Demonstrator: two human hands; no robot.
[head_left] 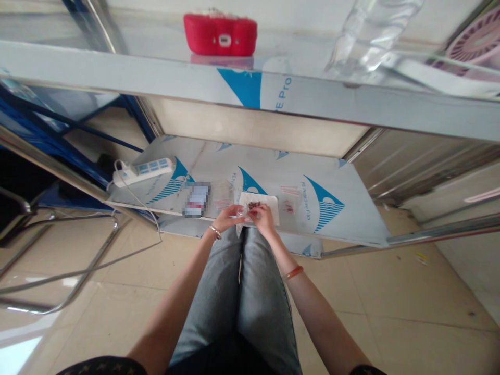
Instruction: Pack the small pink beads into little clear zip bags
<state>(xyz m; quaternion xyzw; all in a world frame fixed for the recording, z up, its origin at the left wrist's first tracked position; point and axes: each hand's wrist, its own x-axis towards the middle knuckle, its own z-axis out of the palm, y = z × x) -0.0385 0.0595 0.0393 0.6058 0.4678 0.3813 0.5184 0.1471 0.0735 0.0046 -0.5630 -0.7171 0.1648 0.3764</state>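
My left hand (225, 220), with a silver bracelet at the wrist, pinches a small clear plastic bag (239, 228) at the shelf's front edge. Beside it, my right hand (264, 219) has its fingers closed near the bag's mouth; what they hold is too small to make out. Several small dark red pieces (253, 204), perhaps beads, lie on a white sheet (272, 204) just behind my fingers. To the right rests a clear zip bag (289, 206) with a few red pieces inside. Left of my hands lie clear bags with red stripes (223, 194).
A phone (197, 199) and a white power strip (144, 171) with its cable lie on the left of the film-covered lower shelf (351, 208). An upper shelf (156, 78) overhangs it, bearing a red case (221, 35), a plastic bottle (369, 36) and a pink fan (476, 39).
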